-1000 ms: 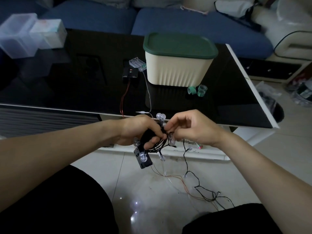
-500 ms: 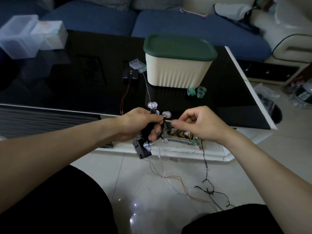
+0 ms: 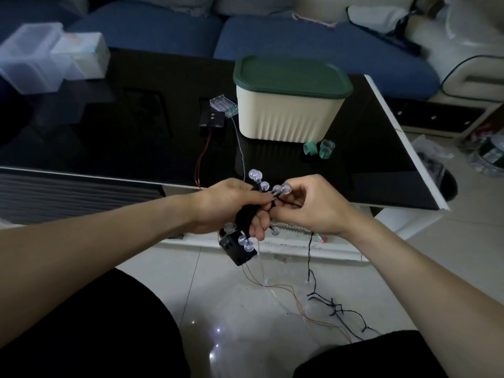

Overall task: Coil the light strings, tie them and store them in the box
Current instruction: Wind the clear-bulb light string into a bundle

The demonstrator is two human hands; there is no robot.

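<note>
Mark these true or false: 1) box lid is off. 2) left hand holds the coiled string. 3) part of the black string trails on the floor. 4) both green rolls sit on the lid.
1) False: the green lid sits on the box.
2) True: the left hand grips the coiled string, while the right hand pinches its wire.
3) True: the loose tail lies on the floor.
4) False: the green rolls sit on the table beside the box.

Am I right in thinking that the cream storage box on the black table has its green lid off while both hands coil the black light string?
Not quite: the head view shows the green lid closed on the cream storage box. The rest holds: it stands on the black table, and the left hand and right hand hold the black light string.
</note>
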